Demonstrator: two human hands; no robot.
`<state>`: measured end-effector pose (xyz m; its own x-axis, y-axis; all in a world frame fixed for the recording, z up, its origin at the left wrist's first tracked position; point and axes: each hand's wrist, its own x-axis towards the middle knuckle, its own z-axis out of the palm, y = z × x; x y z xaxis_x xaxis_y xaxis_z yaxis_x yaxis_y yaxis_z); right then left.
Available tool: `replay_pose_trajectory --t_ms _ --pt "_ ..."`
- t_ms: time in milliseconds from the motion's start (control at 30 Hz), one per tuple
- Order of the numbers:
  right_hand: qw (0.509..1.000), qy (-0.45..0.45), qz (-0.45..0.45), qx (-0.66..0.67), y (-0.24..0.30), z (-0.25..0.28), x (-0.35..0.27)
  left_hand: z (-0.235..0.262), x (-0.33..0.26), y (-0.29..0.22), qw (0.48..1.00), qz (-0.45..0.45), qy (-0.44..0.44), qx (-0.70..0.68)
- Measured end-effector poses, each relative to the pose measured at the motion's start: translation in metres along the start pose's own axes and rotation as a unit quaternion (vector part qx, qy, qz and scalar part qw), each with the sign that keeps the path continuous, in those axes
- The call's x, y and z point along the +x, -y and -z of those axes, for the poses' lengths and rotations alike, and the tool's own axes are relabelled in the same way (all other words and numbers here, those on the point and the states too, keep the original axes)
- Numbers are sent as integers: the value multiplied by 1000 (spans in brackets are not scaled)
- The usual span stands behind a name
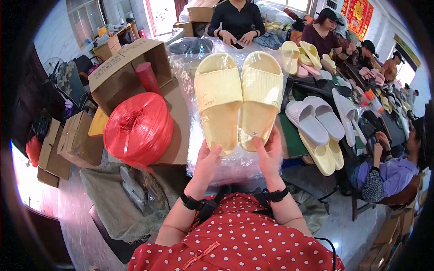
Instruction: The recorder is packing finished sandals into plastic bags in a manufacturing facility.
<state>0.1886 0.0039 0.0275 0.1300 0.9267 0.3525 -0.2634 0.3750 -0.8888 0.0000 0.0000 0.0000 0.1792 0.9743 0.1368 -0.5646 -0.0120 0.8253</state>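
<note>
A pair of pale yellow slide slippers [220,106] lies side by side, toes away from me, inside or under clear plastic that looks like a bag [183,83]. My left hand [209,160] grips the heel end of the left slipper, thumb on top. At the heel of the right slipper [260,108], my right hand [270,153] holds on the same way, its thumb near a small mark on the sole. The fingers under the heels are mostly hidden. Beneath them is a stack of clear plastic bags [217,174] at the table's near edge.
Left of the slippers sit a big roll of red plastic twine [140,128] and an open cardboard box [131,67] with a red cylinder. Lilac slippers [312,119] and more yellow ones [323,156] lie to the right. A person [237,22] stands across the table; others sit along the right.
</note>
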Motion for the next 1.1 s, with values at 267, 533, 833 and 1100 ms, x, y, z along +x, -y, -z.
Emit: replay_pose_trajectory --t_ms 267,533,833,1100 --pt "975 -58 67 -203 -30 -14 -16 -4 -14 11 990 56 17 -130" --pt "995 6 25 -101 -17 -9 -20 16 -26 -4 959 86 41 -269" --pt "990 53 24 -128 -31 -30 -37 0 -43 7 990 24 -89 -105" --pt "956 55 -23 -286 -13 14 -7 93 -120 -108 827 -370 -421 44"
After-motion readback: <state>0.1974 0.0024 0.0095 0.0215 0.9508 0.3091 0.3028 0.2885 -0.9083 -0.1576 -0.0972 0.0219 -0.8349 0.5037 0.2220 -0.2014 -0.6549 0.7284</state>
